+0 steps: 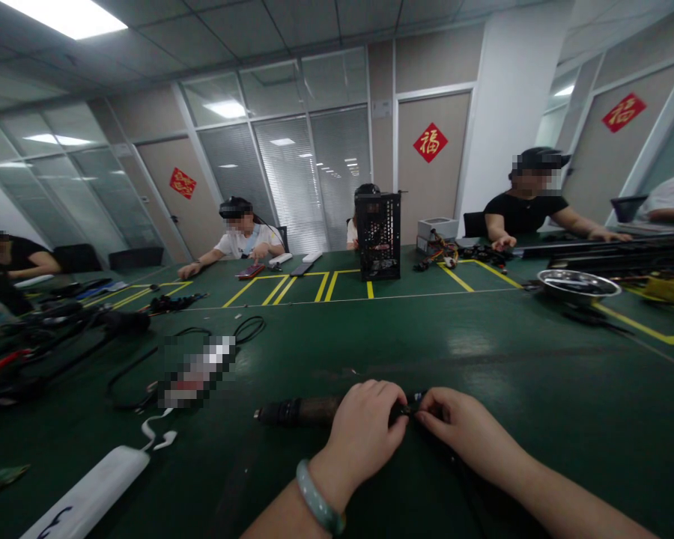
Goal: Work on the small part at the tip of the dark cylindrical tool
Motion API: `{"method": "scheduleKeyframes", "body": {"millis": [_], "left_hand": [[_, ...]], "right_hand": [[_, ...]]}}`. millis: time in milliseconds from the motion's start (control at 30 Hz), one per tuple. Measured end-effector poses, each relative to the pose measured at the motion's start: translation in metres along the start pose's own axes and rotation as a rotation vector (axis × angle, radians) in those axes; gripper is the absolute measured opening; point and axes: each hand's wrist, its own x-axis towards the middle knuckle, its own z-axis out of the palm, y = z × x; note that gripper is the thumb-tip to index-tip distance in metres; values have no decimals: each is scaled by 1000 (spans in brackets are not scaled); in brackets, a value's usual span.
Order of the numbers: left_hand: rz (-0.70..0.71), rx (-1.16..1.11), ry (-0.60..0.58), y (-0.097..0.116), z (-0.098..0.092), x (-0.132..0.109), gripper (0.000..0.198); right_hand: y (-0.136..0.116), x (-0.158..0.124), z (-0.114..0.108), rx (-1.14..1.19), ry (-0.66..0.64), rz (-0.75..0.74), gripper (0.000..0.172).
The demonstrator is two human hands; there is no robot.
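A dark, cylindrical electric screwdriver (314, 411) lies across the green table, its narrow tip pointing left. My left hand (365, 423), with a pale green bangle on its wrist, is closed around the rear part of this tool. Close by on the right, my right hand (454, 419) has thumb and fingers pinched at the tool's back end, on what looks like a small dark cable end. A black cable (454, 458) runs down from there beneath the right hand. The fingertips partly hide the place where cable and tool meet.
Left of the hands lie a blurred-out object (199, 372) with a black cord and a long white case (90, 494). A black computer case (379, 236) stands across the table (292, 337). A metal bowl (578, 284) sits at right. Several people sit around the table.
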Motion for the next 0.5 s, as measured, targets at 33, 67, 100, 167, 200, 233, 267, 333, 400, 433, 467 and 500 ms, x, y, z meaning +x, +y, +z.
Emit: {"method": "scheduleKeyframes", "body": {"millis": [33, 67, 100, 167, 200, 233, 267, 333, 400, 433, 467, 500], "left_hand": [[-10, 3, 3, 0, 1, 0, 18], [-22, 3, 9, -1, 1, 0, 20], [-36, 1, 18, -1, 2, 0, 22], [-54, -6, 34, -2, 3, 0, 25], [-49, -10, 36, -2, 3, 0, 25], [-33, -12, 33, -2, 4, 0, 23], [-14, -11, 27, -2, 3, 0, 21], [18, -7, 17, -2, 3, 0, 17], [25, -3, 12, -1, 2, 0, 16], [22, -1, 12, -1, 2, 1, 16], [19, -1, 10, 0, 1, 1, 15], [17, -4, 6, 0, 1, 1, 15]], "right_hand": [[0, 0, 0, 1, 0, 2, 13], [1, 0, 1, 3, 1, 3, 13], [1, 0, 1, 4, 2, 0, 13], [2, 0, 2, 0, 4, -8, 13], [3, 0, 2, -5, 6, -10, 13], [3, 0, 2, -10, 7, -11, 13], [3, 1, 2, -14, 9, -10, 13], [2, 1, 2, -20, 9, -7, 13], [2, 1, 1, -24, 4, -3, 14], [1, 1, 1, -27, 4, -3, 14], [1, 1, 1, -29, 5, -4, 14], [1, 1, 1, -31, 9, -5, 14]]}}
